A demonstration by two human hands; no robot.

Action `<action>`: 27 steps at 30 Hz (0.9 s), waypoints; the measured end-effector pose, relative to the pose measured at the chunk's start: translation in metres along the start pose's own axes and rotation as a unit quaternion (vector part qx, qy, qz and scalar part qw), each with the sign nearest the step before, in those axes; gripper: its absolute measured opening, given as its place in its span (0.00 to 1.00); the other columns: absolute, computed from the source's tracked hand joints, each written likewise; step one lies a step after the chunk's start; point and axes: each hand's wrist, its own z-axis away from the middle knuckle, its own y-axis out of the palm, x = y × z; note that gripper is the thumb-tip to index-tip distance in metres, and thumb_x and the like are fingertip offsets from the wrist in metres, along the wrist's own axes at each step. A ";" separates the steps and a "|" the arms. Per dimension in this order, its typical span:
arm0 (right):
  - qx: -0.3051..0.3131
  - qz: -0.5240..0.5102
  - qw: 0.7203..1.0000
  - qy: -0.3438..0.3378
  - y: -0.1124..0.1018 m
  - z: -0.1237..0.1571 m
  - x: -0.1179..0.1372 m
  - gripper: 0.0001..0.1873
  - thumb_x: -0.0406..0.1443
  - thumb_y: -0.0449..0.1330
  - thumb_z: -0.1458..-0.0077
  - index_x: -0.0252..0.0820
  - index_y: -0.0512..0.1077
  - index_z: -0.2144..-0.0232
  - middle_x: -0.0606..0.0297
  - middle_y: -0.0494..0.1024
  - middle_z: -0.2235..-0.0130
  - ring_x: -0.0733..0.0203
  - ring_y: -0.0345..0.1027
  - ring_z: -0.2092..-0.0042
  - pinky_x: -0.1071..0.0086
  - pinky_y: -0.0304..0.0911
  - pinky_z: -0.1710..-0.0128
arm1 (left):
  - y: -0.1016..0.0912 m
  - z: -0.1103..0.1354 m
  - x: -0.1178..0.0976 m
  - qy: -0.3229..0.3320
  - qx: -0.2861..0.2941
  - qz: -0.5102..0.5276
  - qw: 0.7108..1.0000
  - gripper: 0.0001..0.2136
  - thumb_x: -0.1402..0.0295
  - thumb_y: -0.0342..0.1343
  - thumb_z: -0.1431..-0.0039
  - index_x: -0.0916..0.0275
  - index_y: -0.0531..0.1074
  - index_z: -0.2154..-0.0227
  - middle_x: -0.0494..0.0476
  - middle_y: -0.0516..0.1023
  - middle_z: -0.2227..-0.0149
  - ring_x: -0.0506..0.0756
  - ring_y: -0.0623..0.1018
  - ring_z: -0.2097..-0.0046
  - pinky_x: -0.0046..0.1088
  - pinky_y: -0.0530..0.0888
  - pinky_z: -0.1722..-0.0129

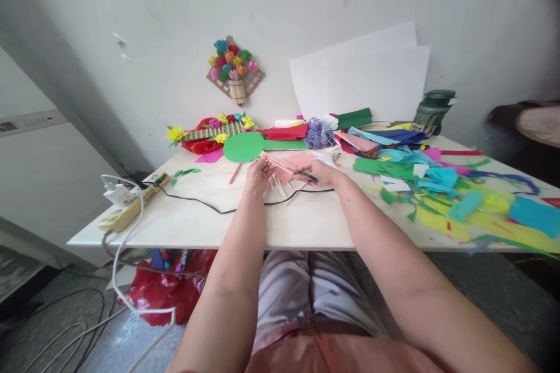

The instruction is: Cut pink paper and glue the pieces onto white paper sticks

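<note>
My left hand (261, 170) pinches the left side of a pink piece of crepe paper (282, 172) above the table. A pair of scissors (307, 175) is in my right hand (321, 173), its blades reaching left along the pink paper. Under the paper lie several thin white strips (277, 187), partly hidden by it. Just behind my hands sits a green round paddle shape (244, 147) with a long handle to the right. A bundle of purple-blue yarn (321, 133) rests past the handle's end.
Crepe paper scraps (472, 210) in many colours cover the right of the table (306, 233). A dark bottle (434, 112) stands behind them. At the left lie a power strip (131, 204) and a black cable (205, 205) crossing toward my hands. Paper flowers (176, 133) lie at the back.
</note>
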 end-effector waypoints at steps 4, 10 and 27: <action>0.008 -0.001 1.000 -0.004 -0.001 -0.002 -0.005 0.21 0.44 0.65 0.60 0.31 0.74 0.69 0.72 0.66 0.84 0.75 0.51 0.85 0.77 0.45 0.86 | 0.001 0.001 0.001 0.007 0.010 -0.012 1.000 0.06 0.69 0.57 0.49 0.66 0.67 0.76 0.50 0.70 0.81 0.46 0.72 0.77 0.21 0.72 0.70; 0.007 0.000 1.000 0.007 -0.001 -0.004 -0.005 0.17 0.42 0.65 0.61 0.32 0.72 0.73 0.71 0.66 0.85 0.75 0.52 0.86 0.77 0.46 0.86 | 0.001 0.000 0.002 0.013 0.015 -0.026 0.999 0.06 0.68 0.57 0.49 0.66 0.67 0.75 0.50 0.70 0.79 0.46 0.73 0.76 0.22 0.72 0.69; 0.007 -0.005 1.000 -0.012 -0.002 -0.003 -0.005 0.17 0.42 0.64 0.60 0.32 0.73 0.72 0.73 0.65 0.85 0.75 0.50 0.85 0.77 0.44 0.85 | 0.002 0.002 0.001 0.014 0.027 -0.021 0.999 0.06 0.70 0.57 0.49 0.66 0.67 0.76 0.50 0.70 0.79 0.46 0.73 0.76 0.23 0.71 0.68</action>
